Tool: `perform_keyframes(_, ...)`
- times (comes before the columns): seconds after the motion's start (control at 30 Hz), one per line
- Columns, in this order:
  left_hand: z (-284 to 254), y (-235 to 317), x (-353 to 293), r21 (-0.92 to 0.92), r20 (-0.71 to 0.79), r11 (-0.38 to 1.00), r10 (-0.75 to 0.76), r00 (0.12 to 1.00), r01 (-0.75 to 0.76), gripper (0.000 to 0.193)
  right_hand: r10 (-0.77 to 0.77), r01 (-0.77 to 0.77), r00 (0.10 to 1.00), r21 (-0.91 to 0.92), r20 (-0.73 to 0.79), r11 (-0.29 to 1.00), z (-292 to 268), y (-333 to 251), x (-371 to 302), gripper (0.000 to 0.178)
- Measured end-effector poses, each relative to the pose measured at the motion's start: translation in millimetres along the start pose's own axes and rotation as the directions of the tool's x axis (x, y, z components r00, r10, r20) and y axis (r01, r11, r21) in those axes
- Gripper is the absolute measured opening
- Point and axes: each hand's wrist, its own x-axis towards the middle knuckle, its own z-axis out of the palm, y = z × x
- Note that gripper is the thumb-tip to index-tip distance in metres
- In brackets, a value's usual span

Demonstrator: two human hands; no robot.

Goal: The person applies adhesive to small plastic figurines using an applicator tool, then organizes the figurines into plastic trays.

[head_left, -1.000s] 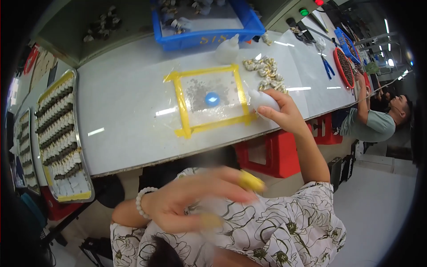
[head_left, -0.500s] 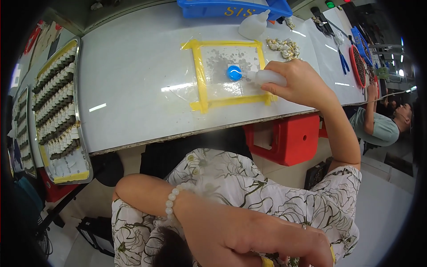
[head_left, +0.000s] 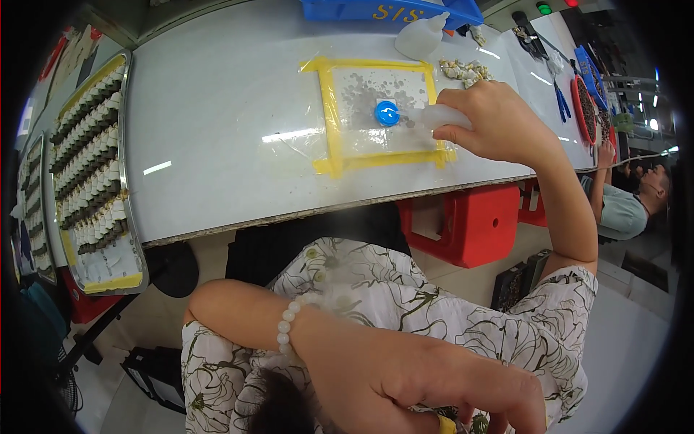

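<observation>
My right hand (head_left: 502,123) is wrapped round a translucent white squeeze bottle (head_left: 441,116), held tilted on its side. Its narrow nozzle points left, at the edge of a small round blue cap (head_left: 387,113) with a shiny wet-looking surface. The cap sits on a pale square inside a sheet (head_left: 361,143) framed by yellow tape and spotted with grey drops. Close to the camera, at the lower edge, my left hand (head_left: 426,372) is raised with bent fingers, a bead bracelet on its wrist. A bit of yellow shows by its fingers, and what they hold is hidden.
A second white bottle (head_left: 421,37) stands beside a blue bin (head_left: 390,10). Small pale pieces (head_left: 465,72) lie in a heap nearby. At left is a metal tray (head_left: 137,271) with rows of pale-and-dark parts. A red stool (head_left: 481,228) stands under the table. Another person (head_left: 629,206) works at far right.
The view has shifted slightly, and my right hand and forearm sit a little farther right in it. The bottle still points at the blue cap. My left hand's fingers have moved a little.
</observation>
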Motion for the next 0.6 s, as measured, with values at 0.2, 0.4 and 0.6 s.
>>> perform_keyframes(0.2, -3, -12, 2, -0.067, -0.032, 0.995, 0.078, 0.996, -0.080, 0.052, -0.005, 0.005, 1.000, -0.022, -0.006, 1.000, -1, -1, 0, 0.029)
perform_keyframes(0.4, -2, 1, 5, 0.029, -0.002, 0.998, 0.058, 0.998, -0.058, 0.056, -0.039, 0.038, 0.999, -0.040, -0.017, 0.998, 2, 1, -1, 0.030)
perform_keyframes(0.6, 0, 4, 4, 0.039, 0.008, 0.999, -0.013, 1.000, 0.012, 0.060, 0.022, -0.022, 1.000, 0.006, 0.002, 1.000, 5, 2, -2, 0.031)
